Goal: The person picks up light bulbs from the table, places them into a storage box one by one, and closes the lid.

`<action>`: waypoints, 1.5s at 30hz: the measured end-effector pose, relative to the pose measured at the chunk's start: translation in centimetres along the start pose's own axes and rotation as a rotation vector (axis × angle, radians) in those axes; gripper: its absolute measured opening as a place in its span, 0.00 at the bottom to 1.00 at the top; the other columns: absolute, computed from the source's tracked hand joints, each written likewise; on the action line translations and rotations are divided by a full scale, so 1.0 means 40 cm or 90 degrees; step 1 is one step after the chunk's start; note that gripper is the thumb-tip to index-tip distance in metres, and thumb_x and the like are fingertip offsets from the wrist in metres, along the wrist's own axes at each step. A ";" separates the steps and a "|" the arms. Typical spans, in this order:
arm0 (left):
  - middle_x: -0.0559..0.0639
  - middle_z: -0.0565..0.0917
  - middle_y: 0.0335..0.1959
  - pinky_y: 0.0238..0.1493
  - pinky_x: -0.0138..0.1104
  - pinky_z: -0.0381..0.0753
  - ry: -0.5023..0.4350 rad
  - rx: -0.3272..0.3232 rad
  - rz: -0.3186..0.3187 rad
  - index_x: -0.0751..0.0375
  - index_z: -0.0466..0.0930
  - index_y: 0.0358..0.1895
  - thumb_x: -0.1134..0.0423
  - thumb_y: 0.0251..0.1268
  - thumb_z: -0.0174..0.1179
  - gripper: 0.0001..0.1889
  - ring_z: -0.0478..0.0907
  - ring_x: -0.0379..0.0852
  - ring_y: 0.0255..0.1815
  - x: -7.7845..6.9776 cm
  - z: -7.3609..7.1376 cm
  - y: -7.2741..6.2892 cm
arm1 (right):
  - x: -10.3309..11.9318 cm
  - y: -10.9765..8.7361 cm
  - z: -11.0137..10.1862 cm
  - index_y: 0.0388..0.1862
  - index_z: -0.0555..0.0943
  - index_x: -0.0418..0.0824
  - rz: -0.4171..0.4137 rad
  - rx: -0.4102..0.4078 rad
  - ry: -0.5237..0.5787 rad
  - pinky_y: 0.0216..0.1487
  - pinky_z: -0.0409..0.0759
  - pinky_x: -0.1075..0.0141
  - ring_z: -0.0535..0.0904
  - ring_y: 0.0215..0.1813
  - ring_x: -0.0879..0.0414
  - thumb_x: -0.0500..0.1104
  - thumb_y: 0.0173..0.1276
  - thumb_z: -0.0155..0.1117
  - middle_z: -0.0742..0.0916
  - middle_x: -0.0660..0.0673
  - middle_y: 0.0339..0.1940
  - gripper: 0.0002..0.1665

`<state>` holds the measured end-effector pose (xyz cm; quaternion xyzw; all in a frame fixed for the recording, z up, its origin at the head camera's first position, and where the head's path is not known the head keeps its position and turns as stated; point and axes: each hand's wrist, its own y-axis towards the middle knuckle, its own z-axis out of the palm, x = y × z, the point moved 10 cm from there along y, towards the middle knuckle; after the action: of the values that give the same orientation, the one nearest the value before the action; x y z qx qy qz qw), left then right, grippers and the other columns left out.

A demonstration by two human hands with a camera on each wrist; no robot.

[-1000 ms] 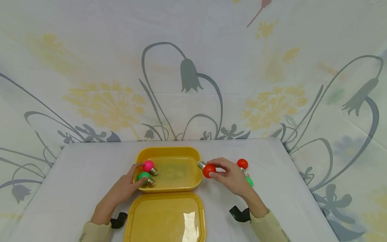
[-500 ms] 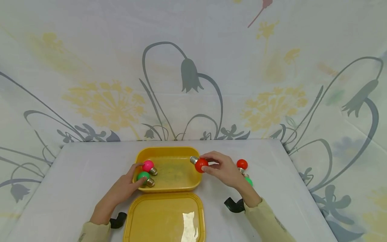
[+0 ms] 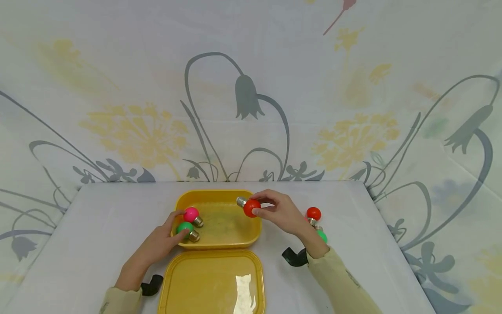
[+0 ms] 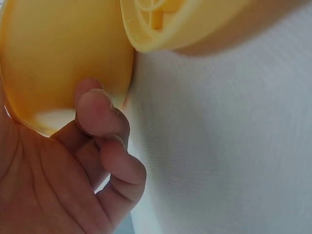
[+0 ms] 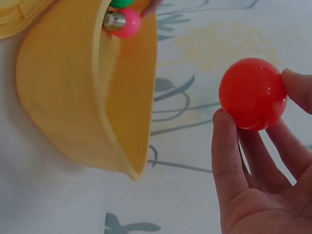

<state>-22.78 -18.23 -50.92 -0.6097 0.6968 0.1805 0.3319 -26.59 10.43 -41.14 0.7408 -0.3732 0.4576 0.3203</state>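
Note:
A red light bulb (image 3: 252,208) is pinched by its round globe between the thumb and fingers of my right hand (image 3: 280,212). It hangs over the right part of the yellow container (image 3: 223,242), its silver screw base pointing left. My left hand (image 3: 157,244) grips the container's left wall, thumb and index finger over the rim, other fingers curled along the outside (image 4: 122,170). Its index fingertip is at a pink bulb (image 3: 191,214) and its thumb overlaps a green bulb (image 3: 184,227); both bulbs lie inside at the left end.
On the table's right side lie another red bulb (image 3: 313,213) and a green bulb (image 3: 322,236), near the right forearm. A yellow lid (image 3: 211,283) lies in front of the container. Black wrist pieces show beside both sleeves. A patterned cloth hangs behind the table.
My right hand has moved left and slightly away from me, carrying the red bulb from the container's right rim to over its inside. My left hand has stayed almost still.

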 end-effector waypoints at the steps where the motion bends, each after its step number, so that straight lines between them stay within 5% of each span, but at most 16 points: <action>1: 0.63 0.83 0.49 0.55 0.58 0.75 -0.001 0.000 0.001 0.56 0.56 0.72 0.41 0.72 0.55 0.35 0.80 0.54 0.43 0.001 0.000 0.000 | -0.001 0.004 0.002 0.56 0.80 0.38 0.002 0.001 -0.001 0.52 0.81 0.64 0.80 0.55 0.48 0.39 0.68 0.69 0.84 0.44 0.53 0.19; 11: 0.65 0.82 0.50 0.55 0.58 0.75 0.003 -0.001 0.004 0.56 0.56 0.72 0.42 0.72 0.56 0.35 0.80 0.54 0.43 0.005 0.001 0.001 | -0.015 0.036 0.019 0.55 0.81 0.40 0.009 0.008 -0.018 0.52 0.81 0.64 0.80 0.55 0.49 0.40 0.68 0.69 0.84 0.46 0.53 0.18; 20: 0.56 0.83 0.36 0.48 0.52 0.77 -0.005 0.001 0.004 0.55 0.57 0.72 0.43 0.72 0.57 0.34 0.75 0.49 0.33 -0.008 -0.006 -0.002 | -0.015 0.075 0.036 0.56 0.82 0.42 0.012 0.026 -0.022 0.51 0.82 0.63 0.80 0.55 0.51 0.43 0.68 0.70 0.85 0.48 0.52 0.19; 30: 0.68 0.80 0.54 0.57 0.60 0.73 0.002 0.000 -0.006 0.55 0.56 0.72 0.41 0.72 0.55 0.35 0.80 0.59 0.48 -0.002 0.001 -0.002 | -0.015 0.115 0.056 0.56 0.82 0.43 0.012 0.034 -0.021 0.52 0.81 0.62 0.81 0.55 0.53 0.43 0.68 0.70 0.85 0.50 0.51 0.18; 45: 0.63 0.83 0.48 0.54 0.57 0.76 -0.002 -0.003 0.002 0.54 0.57 0.72 0.42 0.71 0.57 0.34 0.80 0.54 0.42 0.002 0.003 0.001 | -0.024 0.158 0.104 0.57 0.81 0.40 0.010 0.075 -0.005 0.55 0.80 0.63 0.81 0.56 0.50 0.42 0.68 0.69 0.84 0.44 0.56 0.20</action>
<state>-22.79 -18.22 -51.06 -0.6094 0.6965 0.1839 0.3313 -30.41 4.04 -42.75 0.7571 -0.3529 0.4783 0.2711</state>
